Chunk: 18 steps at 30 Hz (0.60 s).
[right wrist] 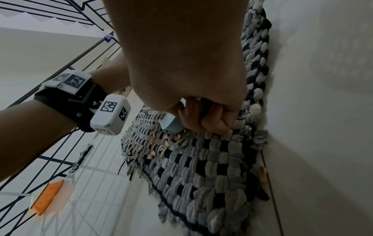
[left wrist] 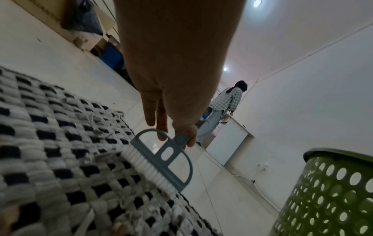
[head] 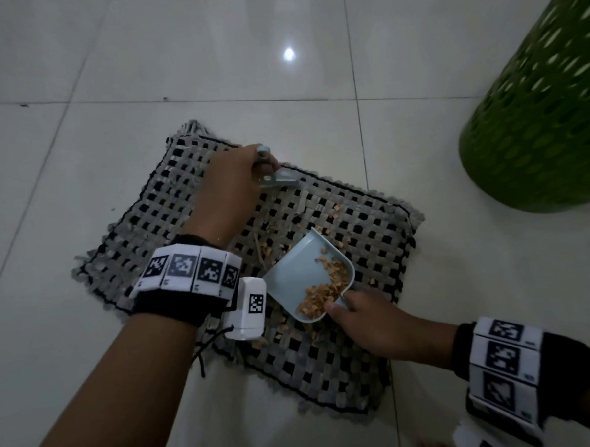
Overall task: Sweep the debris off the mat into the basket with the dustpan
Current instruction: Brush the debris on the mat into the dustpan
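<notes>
A grey and black woven mat (head: 366, 233) lies on the tiled floor. My right hand (head: 367, 318) grips the handle of a pale blue dustpan (head: 299, 274) that rests tilted on the mat and holds a heap of tan debris (head: 324, 290). More tan flakes (head: 274, 238) lie scattered on the mat around the pan. My left hand (head: 230, 189) grips a small grey-blue brush (left wrist: 163, 159) at the mat's far edge, its white bristles touching the weave. In the right wrist view the fingers (right wrist: 203, 116) curl around the dustpan handle (right wrist: 171, 123).
A tall green perforated basket (head: 537, 115) stands on the floor at the right, beyond the mat. Pale floor tiles surround the mat. A person (left wrist: 224, 108) stands far off by a white counter. An orange brush (right wrist: 48, 196) lies near a black railing.
</notes>
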Each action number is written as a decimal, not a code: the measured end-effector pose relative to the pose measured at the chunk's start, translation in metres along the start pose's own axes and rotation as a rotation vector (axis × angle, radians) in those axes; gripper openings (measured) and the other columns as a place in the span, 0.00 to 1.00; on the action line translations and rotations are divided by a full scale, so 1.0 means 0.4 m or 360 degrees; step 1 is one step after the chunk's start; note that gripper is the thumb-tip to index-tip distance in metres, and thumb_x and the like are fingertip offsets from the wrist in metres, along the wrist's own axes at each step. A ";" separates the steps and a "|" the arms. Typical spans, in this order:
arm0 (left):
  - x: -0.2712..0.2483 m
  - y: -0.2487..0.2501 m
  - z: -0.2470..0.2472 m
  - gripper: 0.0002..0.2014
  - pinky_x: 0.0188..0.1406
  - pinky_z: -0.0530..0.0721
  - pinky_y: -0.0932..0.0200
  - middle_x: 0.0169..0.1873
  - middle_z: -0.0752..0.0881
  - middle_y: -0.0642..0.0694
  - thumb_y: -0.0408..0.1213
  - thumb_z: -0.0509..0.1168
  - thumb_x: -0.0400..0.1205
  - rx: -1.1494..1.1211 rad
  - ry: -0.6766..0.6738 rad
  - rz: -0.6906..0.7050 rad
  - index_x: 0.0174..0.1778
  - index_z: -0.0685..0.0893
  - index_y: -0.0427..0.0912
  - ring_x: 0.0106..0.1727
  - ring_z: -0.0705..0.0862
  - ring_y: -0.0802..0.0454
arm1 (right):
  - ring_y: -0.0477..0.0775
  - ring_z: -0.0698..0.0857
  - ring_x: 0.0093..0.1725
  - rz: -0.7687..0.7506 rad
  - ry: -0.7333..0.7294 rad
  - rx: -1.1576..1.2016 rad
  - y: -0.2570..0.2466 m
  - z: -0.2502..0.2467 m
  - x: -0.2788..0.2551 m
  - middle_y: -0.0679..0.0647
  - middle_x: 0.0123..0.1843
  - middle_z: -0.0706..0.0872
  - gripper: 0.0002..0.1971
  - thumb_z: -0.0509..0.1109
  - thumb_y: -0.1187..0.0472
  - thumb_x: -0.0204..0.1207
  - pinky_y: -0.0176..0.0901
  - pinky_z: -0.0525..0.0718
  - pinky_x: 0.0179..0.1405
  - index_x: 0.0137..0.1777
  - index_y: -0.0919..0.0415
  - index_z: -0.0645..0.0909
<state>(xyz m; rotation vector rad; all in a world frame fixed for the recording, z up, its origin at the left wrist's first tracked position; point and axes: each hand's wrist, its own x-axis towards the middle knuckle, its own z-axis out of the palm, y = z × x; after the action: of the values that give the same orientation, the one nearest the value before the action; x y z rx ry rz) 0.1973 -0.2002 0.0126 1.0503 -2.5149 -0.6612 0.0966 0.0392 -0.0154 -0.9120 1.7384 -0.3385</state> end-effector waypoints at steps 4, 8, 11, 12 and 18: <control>-0.085 0.019 -0.029 0.16 0.46 0.81 0.60 0.48 0.92 0.44 0.21 0.64 0.80 -0.0004 -0.0059 -0.0032 0.51 0.91 0.45 0.47 0.88 0.49 | 0.48 0.75 0.31 0.0022 -0.0008 -0.0048 -0.005 -0.003 -0.002 0.53 0.35 0.79 0.20 0.56 0.49 0.86 0.36 0.71 0.28 0.43 0.64 0.79; -0.189 0.071 -0.011 0.14 0.32 0.70 0.70 0.44 0.92 0.42 0.22 0.66 0.81 -0.0012 -0.0030 -0.0005 0.55 0.91 0.43 0.34 0.78 0.54 | 0.47 0.75 0.31 0.0025 0.0000 -0.0050 -0.007 -0.005 -0.003 0.53 0.35 0.78 0.21 0.56 0.49 0.86 0.36 0.72 0.28 0.44 0.66 0.79; -0.198 0.058 -0.003 0.11 0.30 0.68 0.66 0.41 0.91 0.44 0.30 0.63 0.86 -0.0056 0.0184 -0.0068 0.57 0.90 0.43 0.32 0.77 0.55 | 0.44 0.74 0.28 0.0046 0.0015 -0.0057 -0.012 -0.002 -0.008 0.51 0.32 0.78 0.22 0.56 0.49 0.86 0.27 0.69 0.21 0.48 0.68 0.81; -0.196 0.050 -0.005 0.11 0.29 0.67 0.64 0.40 0.90 0.44 0.33 0.62 0.87 -0.0032 0.0257 -0.0062 0.58 0.89 0.43 0.32 0.77 0.53 | 0.44 0.74 0.28 0.0068 0.0005 -0.0052 -0.015 0.001 -0.012 0.49 0.31 0.77 0.21 0.56 0.48 0.86 0.28 0.69 0.21 0.46 0.65 0.81; -0.271 0.073 0.038 0.14 0.40 0.72 0.58 0.44 0.90 0.38 0.29 0.65 0.84 0.0195 0.0068 -0.0077 0.64 0.86 0.37 0.42 0.84 0.39 | 0.47 0.75 0.31 0.0128 -0.0065 -0.0043 -0.012 0.010 -0.036 0.52 0.34 0.78 0.21 0.55 0.47 0.86 0.38 0.70 0.28 0.48 0.64 0.81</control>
<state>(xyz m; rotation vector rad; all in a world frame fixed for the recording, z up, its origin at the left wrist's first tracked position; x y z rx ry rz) 0.2461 -0.0986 0.0021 1.1583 -2.5277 -0.4973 0.1038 0.0471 -0.0041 -0.8603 1.7407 -0.2426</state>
